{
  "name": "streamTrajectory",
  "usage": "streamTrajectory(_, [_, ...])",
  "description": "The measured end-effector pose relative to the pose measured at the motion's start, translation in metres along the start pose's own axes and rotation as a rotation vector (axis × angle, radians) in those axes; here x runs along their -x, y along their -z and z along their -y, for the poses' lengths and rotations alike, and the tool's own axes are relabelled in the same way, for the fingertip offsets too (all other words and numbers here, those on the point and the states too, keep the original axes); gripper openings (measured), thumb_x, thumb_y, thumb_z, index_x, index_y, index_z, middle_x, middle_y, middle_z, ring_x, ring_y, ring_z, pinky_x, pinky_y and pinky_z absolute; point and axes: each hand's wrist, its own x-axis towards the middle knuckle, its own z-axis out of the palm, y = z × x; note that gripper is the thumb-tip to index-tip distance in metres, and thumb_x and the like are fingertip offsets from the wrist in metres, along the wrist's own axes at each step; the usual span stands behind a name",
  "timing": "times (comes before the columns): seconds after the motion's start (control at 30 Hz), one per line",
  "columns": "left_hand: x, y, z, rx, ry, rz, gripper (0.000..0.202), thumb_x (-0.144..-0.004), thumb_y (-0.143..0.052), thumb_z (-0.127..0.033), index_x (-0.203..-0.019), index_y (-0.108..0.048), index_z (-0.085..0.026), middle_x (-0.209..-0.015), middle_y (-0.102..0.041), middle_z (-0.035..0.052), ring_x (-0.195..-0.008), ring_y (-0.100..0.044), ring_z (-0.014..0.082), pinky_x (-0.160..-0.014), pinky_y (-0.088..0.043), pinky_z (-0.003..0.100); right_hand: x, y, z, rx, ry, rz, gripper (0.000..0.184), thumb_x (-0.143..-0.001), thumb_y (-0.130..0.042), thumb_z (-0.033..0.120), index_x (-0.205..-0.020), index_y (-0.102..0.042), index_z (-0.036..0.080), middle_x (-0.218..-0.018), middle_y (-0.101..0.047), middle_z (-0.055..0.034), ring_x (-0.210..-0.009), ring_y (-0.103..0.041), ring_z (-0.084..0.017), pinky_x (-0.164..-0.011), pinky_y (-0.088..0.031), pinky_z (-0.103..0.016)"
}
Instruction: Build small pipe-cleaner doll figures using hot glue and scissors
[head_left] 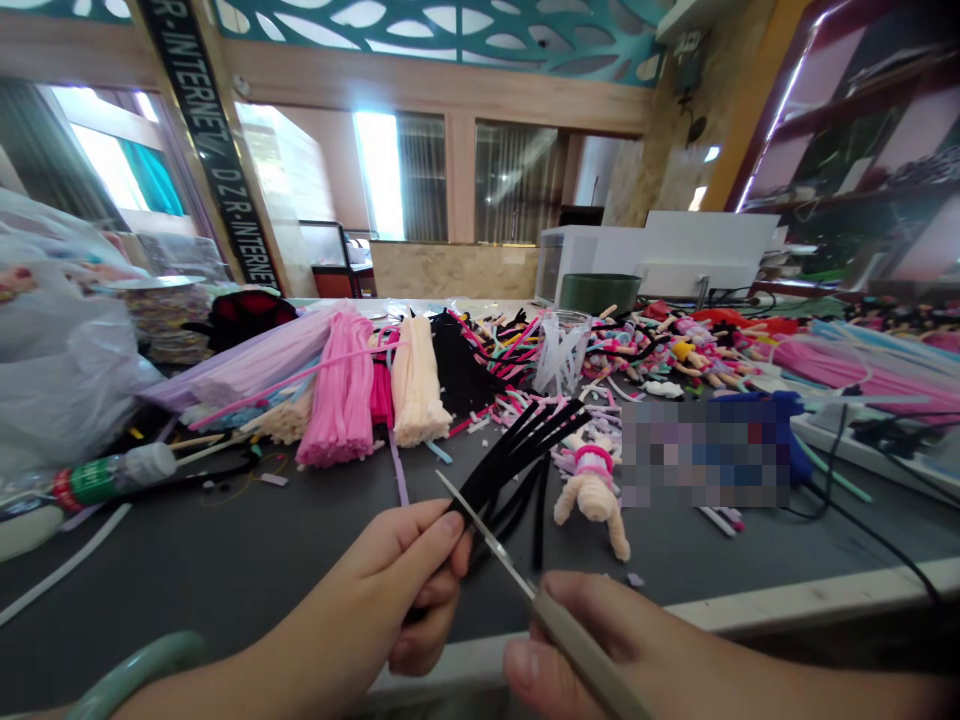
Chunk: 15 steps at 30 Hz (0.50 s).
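A bunch of black pipe cleaners (pixel 499 465) is pinched in my left hand (pixel 420 570), its strips fanning out toward the upper right. My right hand (pixel 592 640) grips a pair of scissors (pixel 559 620) by the pale handle. The scissor blade lies across the bunch close to my left thumb; whether it touches the strips I cannot tell. More loose black pipe cleaners (pixel 540 520) rest on the table below the bunch. Just right of them lies a small cream doll figure (pixel 596 490) with a pink and white band.
Bundles of pink (pixel 341 390) and cream pipe cleaners (pixel 418 385) stand behind my hands on the dark table (pixel 300 560). A plastic bottle (pixel 112 475) lies at left. Small dolls (pixel 697 350) and a clear cup (pixel 561 350) are at the back; a black cable (pixel 885 530) runs along the right.
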Motion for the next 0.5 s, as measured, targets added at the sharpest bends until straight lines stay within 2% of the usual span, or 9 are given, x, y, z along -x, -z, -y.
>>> streamTrajectory(0.2, [0.0007,-0.0018,-0.0037,-0.018,0.009,-0.007,0.033,-0.085,-0.049,-0.045,-0.066,-0.039,-0.019,-0.046,-0.022,-0.0112,-0.034,-0.014,0.0014,-0.037,-0.011,0.017,0.0026,0.0063,0.0076,-0.019,-0.098,0.051,0.062,-0.063,-0.059,0.072,-0.089,-0.055,0.015,-0.071,-0.046,0.0025,-0.061,-0.041,-0.009,-0.055,-0.034,-0.020])
streamTrajectory(0.3, [0.0018,-0.0022,-0.0037,-0.026,0.042,-0.024,0.032,-0.085,-0.048,-0.043,-0.067,-0.039,-0.019,-0.045,-0.024,-0.0113,-0.034,-0.014,0.0016,-0.037,-0.011,0.018,0.0014,0.0076,0.0062,0.003,-0.102,0.092,0.057,-0.064,-0.060,0.069,-0.083,-0.053,0.016,-0.067,-0.044,0.0038,-0.059,-0.041,-0.009,-0.053,-0.033,-0.021])
streamTrajectory(0.43, [0.0006,0.0000,-0.0009,-0.004,0.084,-0.055,0.029,-0.086,-0.045,-0.041,-0.068,-0.038,-0.019,-0.046,-0.026,-0.0111,-0.035,-0.014,0.0016,-0.038,-0.010,0.018,-0.0009,0.0068,0.0059,0.012,-0.086,0.031,0.049,-0.073,-0.054,0.064,-0.078,-0.052,0.016,-0.061,-0.045,0.0039,-0.057,-0.043,-0.009,-0.051,-0.032,-0.021])
streamTrajectory(0.5, [-0.0011,0.0011,0.0017,0.009,0.102,-0.076,0.029,-0.087,-0.045,-0.041,-0.069,-0.039,-0.019,-0.047,-0.027,-0.0110,-0.036,-0.014,0.0015,-0.039,-0.010,0.019,-0.0044,0.0068,0.0071,-0.016,-0.104,0.041,0.044,-0.074,-0.056,0.060,-0.075,-0.052,0.016,-0.058,-0.046,0.0044,-0.054,-0.043,-0.008,-0.049,-0.031,-0.020])
